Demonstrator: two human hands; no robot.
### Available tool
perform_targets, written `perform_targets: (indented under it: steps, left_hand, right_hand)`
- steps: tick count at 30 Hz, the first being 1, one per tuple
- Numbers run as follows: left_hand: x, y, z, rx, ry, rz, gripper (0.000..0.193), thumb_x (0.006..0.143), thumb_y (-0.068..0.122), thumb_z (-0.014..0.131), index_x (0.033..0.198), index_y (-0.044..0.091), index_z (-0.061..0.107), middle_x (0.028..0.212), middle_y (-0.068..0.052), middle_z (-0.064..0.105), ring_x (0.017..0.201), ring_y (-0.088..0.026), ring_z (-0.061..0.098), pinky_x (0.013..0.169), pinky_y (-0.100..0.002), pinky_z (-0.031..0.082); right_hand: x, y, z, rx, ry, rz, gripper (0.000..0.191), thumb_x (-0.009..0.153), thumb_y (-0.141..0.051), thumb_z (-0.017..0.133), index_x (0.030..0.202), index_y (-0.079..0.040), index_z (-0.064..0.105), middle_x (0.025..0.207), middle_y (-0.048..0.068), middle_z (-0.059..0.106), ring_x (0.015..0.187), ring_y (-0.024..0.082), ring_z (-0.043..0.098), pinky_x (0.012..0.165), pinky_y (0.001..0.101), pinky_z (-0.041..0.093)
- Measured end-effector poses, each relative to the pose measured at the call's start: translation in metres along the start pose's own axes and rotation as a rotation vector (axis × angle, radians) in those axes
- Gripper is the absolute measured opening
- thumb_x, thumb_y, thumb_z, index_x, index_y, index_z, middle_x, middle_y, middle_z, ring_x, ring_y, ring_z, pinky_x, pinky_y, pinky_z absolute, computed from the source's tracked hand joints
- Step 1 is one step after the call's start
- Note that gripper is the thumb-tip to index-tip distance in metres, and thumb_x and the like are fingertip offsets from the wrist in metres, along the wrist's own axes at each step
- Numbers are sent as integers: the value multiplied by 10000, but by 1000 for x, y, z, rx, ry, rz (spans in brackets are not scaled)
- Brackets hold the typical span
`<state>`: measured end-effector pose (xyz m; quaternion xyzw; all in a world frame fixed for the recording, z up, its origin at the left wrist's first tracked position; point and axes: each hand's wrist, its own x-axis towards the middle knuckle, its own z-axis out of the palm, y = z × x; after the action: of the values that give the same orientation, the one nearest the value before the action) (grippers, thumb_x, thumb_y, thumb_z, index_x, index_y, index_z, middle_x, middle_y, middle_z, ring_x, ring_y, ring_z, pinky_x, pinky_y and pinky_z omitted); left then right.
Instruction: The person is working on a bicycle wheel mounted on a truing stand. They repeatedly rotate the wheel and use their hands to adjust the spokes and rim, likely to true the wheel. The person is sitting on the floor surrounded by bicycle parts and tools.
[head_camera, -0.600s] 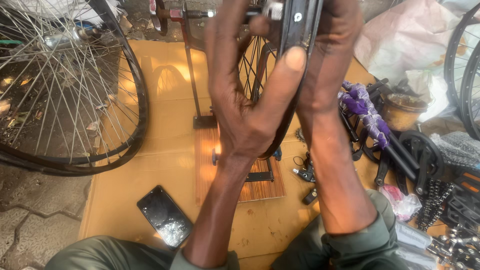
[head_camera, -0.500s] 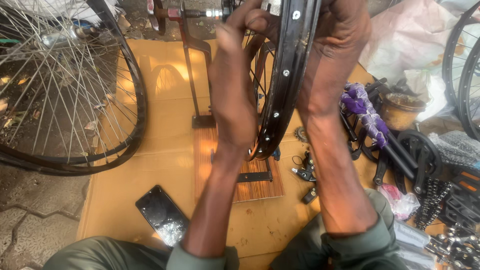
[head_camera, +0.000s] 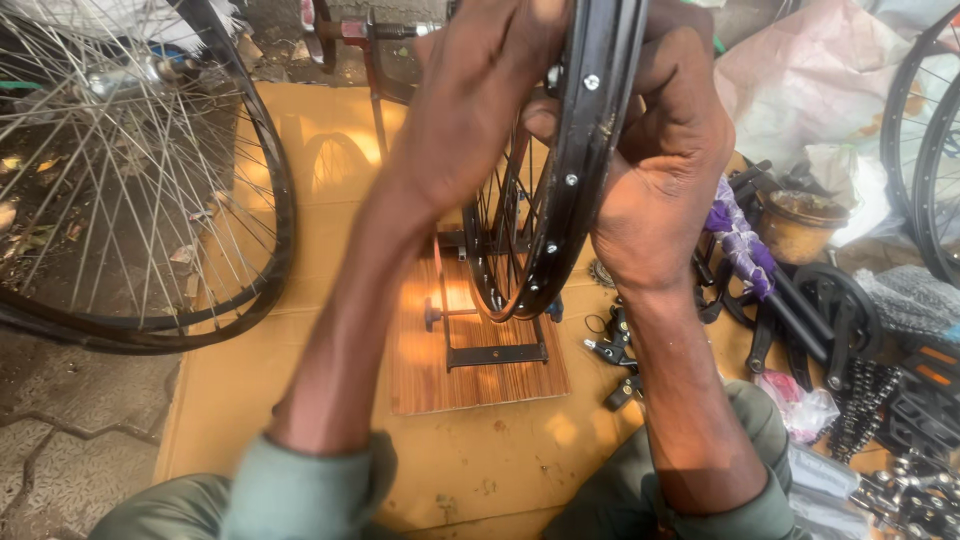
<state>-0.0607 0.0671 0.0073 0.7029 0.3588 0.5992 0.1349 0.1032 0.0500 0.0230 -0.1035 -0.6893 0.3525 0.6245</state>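
Observation:
A black bicycle wheel rim (head_camera: 585, 170) with thin spokes stands upright in a metal stand on a striped wooden base (head_camera: 480, 370). My right hand (head_camera: 665, 170) wraps around the rim's right side, fingers curled over its edge. My left hand (head_camera: 470, 110) reaches up along the rim's left side and presses on it near the top; the hand is blurred with motion and whether it holds a small tool cannot be seen. Both forearms come up from green sleeves at the bottom.
A large spoked wheel (head_camera: 130, 190) leans at the left over brown cardboard (head_camera: 300, 400). Bicycle parts lie at the right: black cranks (head_camera: 830, 310), a chain (head_camera: 860, 400), a purple rag (head_camera: 740, 240), a metal bowl (head_camera: 800, 225), more wheels (head_camera: 925, 140).
My left hand has slid up the rim's left side toward its top. The view has tilted up, so the black phone on the cardboard has left the frame.

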Motion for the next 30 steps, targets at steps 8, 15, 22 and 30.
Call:
perform_targets:
  steps: [8, 15, 22, 30]
  left_hand:
    - [-116, 58, 42, 196, 408, 100, 572, 963, 305, 665, 1393, -17, 470, 1326, -159, 532, 1118, -266, 576, 944, -338, 522]
    - [-120, 55, 53, 394, 308, 153, 600, 902, 150, 813, 1422, -2, 556, 1335, -147, 618, 1162, -204, 622, 971, -342, 507]
    - [-82, 71, 46, 389, 360, 192, 670, 904, 249, 793, 1451, -25, 518, 1451, -151, 577, 1317, -251, 566, 1129, -401, 404]
    - [-61, 92, 38, 328, 373, 44, 725, 899, 351, 783, 1509, 67, 511, 1605, -189, 451, 1430, -263, 477, 1195, -404, 351]
  right_hand:
    - [6, 0, -6, -93, -54, -78, 227, 968, -29, 745, 1047, -55, 534, 1174, 22, 663, 949, 81, 665, 819, 227, 602]
    - [50, -7, -30, -1059, -231, -585, 322, 940, -135, 942, 1061, -4, 673, 981, 111, 679, 902, 232, 659, 687, 383, 501]
    - [5, 16, -19, 188, -19, -44, 241, 1006, -129, 772, 1144, -69, 583, 1127, 46, 690, 1022, 150, 726, 891, 261, 633]
    - [1, 34, -19, 97, -10, 56, 293, 1046, -138, 733, 1286, -26, 606, 1170, 61, 711, 1048, 115, 700, 942, 280, 583]
